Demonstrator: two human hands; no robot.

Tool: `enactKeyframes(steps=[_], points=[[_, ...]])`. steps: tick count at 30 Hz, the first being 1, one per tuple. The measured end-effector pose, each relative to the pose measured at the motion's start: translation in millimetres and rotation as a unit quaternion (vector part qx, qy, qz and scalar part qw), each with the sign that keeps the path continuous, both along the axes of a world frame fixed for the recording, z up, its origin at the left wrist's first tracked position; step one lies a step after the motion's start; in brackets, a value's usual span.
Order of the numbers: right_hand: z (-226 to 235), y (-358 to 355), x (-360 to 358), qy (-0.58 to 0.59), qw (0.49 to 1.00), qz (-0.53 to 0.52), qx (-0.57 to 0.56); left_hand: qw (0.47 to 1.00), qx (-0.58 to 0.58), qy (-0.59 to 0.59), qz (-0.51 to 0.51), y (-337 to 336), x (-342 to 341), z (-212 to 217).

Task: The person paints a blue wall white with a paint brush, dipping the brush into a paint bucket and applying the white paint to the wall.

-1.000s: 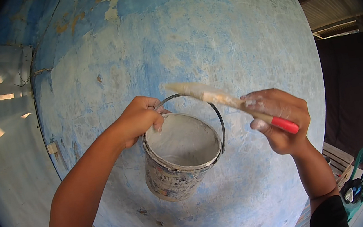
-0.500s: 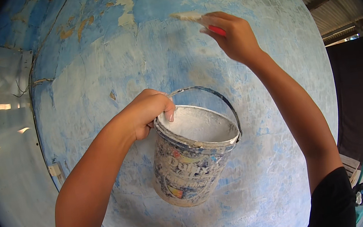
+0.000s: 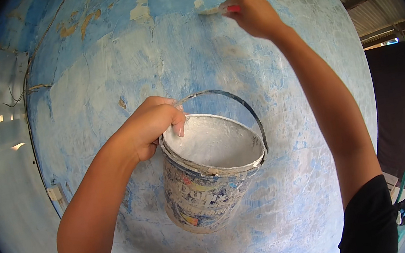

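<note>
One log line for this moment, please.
left hand: grips paint bucket rim | right hand: presses brush on blue wall | bucket: white paint inside

Single head-worn fisheye view, close, facing blue wall at arm's reach

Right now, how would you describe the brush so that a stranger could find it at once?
Look at the big blue wall, near its top. There the right hand presses the brush flat against it. It is the only thing with a red handle, far above the bucket in the left hand.
</note>
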State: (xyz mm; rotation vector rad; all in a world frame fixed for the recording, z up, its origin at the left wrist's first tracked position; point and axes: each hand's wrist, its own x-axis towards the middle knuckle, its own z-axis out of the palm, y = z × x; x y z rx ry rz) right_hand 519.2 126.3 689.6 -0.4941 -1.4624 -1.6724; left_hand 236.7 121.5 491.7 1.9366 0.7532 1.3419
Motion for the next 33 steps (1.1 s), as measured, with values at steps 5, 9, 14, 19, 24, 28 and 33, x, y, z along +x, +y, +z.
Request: enactKeyframes(steps=[5,9,14,19,24,28,33], points=[[22.4,-14.0,7.9,0.059,0.997,0.044,0.032,1.0,0.013,-0.003,-0.008,-6.9,13.3,0.4],[25.1,-1.3,-5.2,0.1,0.995,0.001,0.016,1.0,0.012,-0.008,-0.006,-10.7,14.2,-4.1],[-3.2,-33.2,-21.0,0.042,0.996,-0.079,-0.029,0.999,0.015,-0.035,0.018,-6.1,4.0,-10.1],[24.7,-30.4,-7.2,0.03,0.999,-0.031,0.023,0.999,0.018,-0.029,0.014,-12.0,14.4,-18.1],[9.4,19.7,26.7,0.101,0.995,-0.017,0.013,0.999,0.02,-0.048,-0.004,-14.7,29.1,-19.9],[-34.0,10.2,30.4,0.037,0.999,0.015,0.018,0.997,0.013,-0.078,-0.023,-15.3,24.3,-27.5],[-1.9,-27.3,19.4,0.067,0.997,-0.026,-0.014,0.997,0.018,-0.078,-0.023,-3.6,21.0,-32.9]])
